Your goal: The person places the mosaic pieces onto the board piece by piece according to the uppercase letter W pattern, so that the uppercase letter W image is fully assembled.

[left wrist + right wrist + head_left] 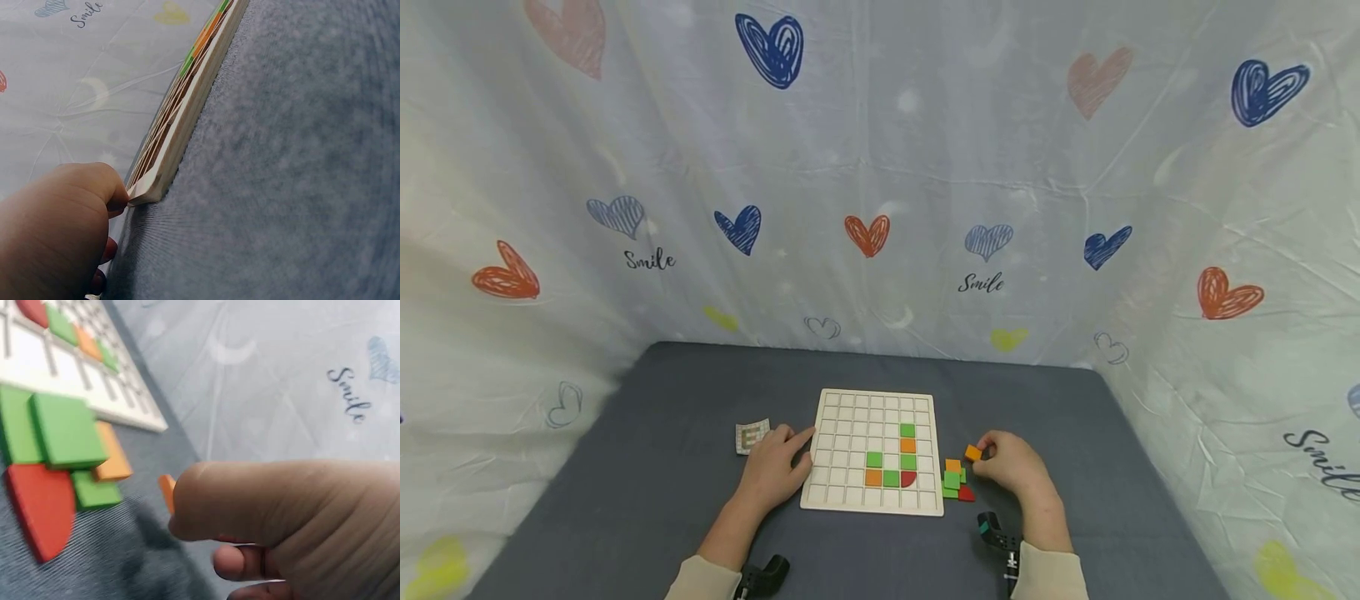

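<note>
Far left, a pale sheet (445, 375) hangs in soft folds, printed with an orange-red heart and a yellow patch; it runs on across the back and down the right side, bearing blue, red and pink hearts and the word "Smile". Between its sides lies a table (685, 442) covered in dark grey-blue cloth, its woven texture plain in both wrist views. Toward the table's left, a small printed card (752, 436) lies just beside the left hand (772, 464), whose index finger and thumb are spread apart and touch the left edge of a pale gridded board (872, 510). The board lies flat near the middle; seven tiles sit in cells of its right part: four green, two orange, one red with a rounded side. Just right of the board, a loose pile of tiles (952, 480) rests on the cloth, green, orange and red, some overlapping. Near the pile, the right hand (1015, 462) pinches an orange tile (973, 452) between thumb and finger; the right wrist view shows only its edge. A black device (996, 531) is beside the right wrist.
</note>
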### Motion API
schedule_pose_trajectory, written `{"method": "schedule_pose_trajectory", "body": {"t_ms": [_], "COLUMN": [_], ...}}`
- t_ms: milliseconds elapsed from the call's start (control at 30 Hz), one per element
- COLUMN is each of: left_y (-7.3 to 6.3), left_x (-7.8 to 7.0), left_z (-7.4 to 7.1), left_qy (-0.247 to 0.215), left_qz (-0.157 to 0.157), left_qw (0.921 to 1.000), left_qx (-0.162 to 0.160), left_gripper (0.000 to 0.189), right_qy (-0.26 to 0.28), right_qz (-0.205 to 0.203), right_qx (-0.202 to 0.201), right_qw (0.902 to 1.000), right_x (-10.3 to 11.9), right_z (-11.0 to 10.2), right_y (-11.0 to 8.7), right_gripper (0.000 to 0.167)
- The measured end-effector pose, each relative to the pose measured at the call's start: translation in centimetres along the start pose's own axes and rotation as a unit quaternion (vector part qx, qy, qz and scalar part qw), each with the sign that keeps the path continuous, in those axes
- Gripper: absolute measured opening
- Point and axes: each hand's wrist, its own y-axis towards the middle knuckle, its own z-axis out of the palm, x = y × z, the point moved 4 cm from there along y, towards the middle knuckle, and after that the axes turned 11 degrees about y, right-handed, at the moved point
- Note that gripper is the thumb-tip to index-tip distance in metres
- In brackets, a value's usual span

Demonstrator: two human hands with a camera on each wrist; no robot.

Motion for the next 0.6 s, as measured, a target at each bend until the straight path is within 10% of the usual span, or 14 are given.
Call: {"method": "schedule_pose_trajectory", "body": {"t_ms": [600], "left_y": [0.0], "left_x": [0.2], "left_z": [0.1], "left_qy": [0.003], "left_qz": [-0.005], "left_qw": [1.0000], "left_qx": [0.000], "left_gripper": [0.043], "right_qy": [0.013], "right_qz": [-0.083], "right_qx": [0.027], "right_qw": [0.9961], "right_x": [7.7], "right_z": [0.5], "right_y": [0.0], "right_gripper": [0.017]}}
